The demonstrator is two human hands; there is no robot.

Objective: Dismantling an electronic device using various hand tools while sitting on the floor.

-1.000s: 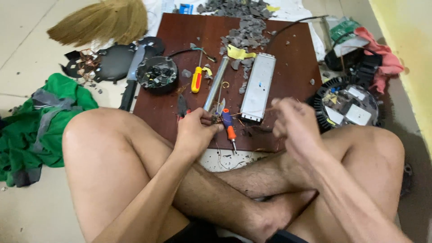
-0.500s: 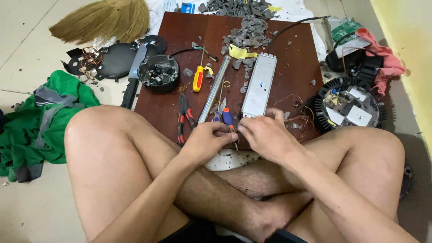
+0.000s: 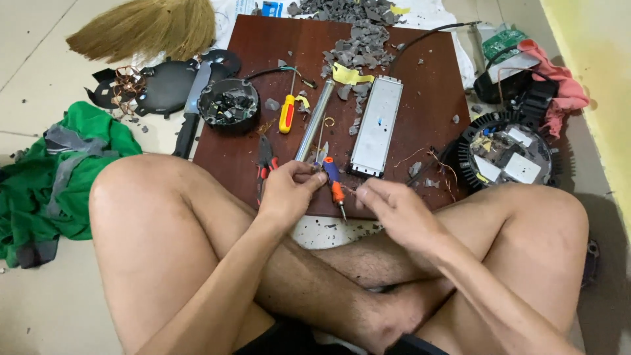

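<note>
Hands at the near edge of our brown wooden surface (image 3: 434, 98), legs crossed beneath. Our left hand (image 3: 286, 190) is closed, fingertips pressed together on something small beside the blue-and-orange screwdriver (image 3: 333, 186); what it pinches is too small to tell. Our right hand (image 3: 388, 204) is curled, thumb and forefinger pinched on a thin wire (image 3: 350, 190) that runs between the two hands. The screwdriver lies on the surface, tip pointing toward us, just between the hands. Red-handled pliers (image 3: 265, 161) lie just left of our left hand. Farther up: a metal tube (image 3: 314, 119), a long grey metal casing (image 3: 376, 125), a yellow-and-red screwdriver (image 3: 286, 113), a round black housing (image 3: 228, 105) filled with fragments, and grey broken chips (image 3: 358, 41). On the floor: a round black finned lamp body (image 3: 506, 154) to the right, green cloth (image 3: 46, 164) and a straw broom (image 3: 148, 27) to the left.
</note>
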